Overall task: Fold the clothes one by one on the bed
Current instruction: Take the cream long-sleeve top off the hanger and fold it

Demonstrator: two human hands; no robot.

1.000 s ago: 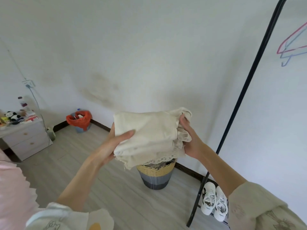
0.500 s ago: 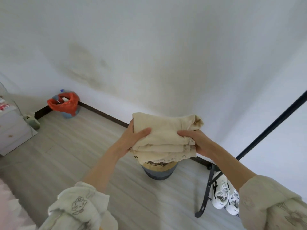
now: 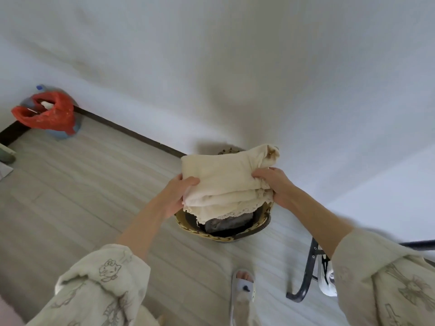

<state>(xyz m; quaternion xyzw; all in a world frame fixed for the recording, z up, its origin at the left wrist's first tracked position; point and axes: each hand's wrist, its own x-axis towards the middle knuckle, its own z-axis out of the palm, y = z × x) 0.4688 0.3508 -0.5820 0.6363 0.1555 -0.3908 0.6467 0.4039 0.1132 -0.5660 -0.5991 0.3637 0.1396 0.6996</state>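
Note:
A folded cream garment [image 3: 223, 178] with a lace hem is held flat between both hands, just above a woven basket [image 3: 186, 225] on the floor. My left hand [image 3: 177, 196] grips its left edge, thumb on top. My right hand [image 3: 274, 184] clasps the right edge. Inside the basket a dark grey cloth [image 3: 227, 223] lies under the garment's lace edge. The bed is out of view.
A bin lined with a red bag [image 3: 48, 114] stands by the wall at the left. The black foot of a clothes rack [image 3: 306, 276] and white sneakers [image 3: 326, 276] are at the lower right. My slippered foot [image 3: 243, 285] is on the wooden floor.
The view has tilted down and come closer to the basket. Both hands have lowered the folded garment until it hovers right over the basket's opening.

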